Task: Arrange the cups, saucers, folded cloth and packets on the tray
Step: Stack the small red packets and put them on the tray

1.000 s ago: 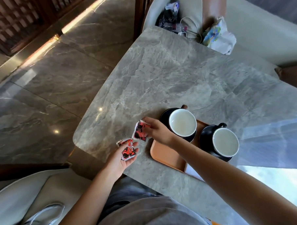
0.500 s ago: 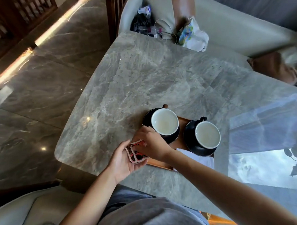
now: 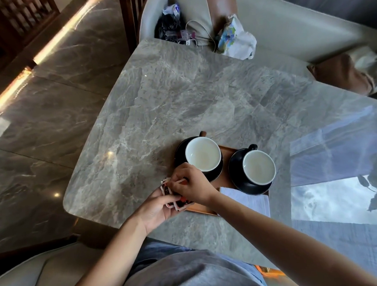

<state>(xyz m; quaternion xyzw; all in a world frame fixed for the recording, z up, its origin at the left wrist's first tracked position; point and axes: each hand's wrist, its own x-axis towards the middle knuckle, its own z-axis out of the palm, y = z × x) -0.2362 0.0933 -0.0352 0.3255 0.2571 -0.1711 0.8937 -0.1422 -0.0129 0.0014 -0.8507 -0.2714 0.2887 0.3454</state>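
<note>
Two black cups with white insides, the left cup (image 3: 203, 156) and the right cup (image 3: 259, 167), stand on black saucers (image 3: 252, 187) on an orange tray (image 3: 225, 160). A folded white cloth (image 3: 248, 199) lies on the tray's near right part. Small red-and-black packets (image 3: 179, 202) sit over the tray's near left corner. My left hand (image 3: 156, 211) cups them from below. My right hand (image 3: 190, 185) pinches them from above, its fingers closed on the top packets. Much of the packets is hidden by both hands.
The tray sits on a grey marble table (image 3: 181, 104) whose near left corner (image 3: 67, 202) is close to my left hand. Across the table, a cushioned seat holds a crumpled bag (image 3: 236, 40), cables and a person's leg. Glare covers the table's right side.
My hands came together: the right hand brought its packet to the ones in the left hand, and both now hold the stack at the tray's near left corner. The camera shifted rightward.
</note>
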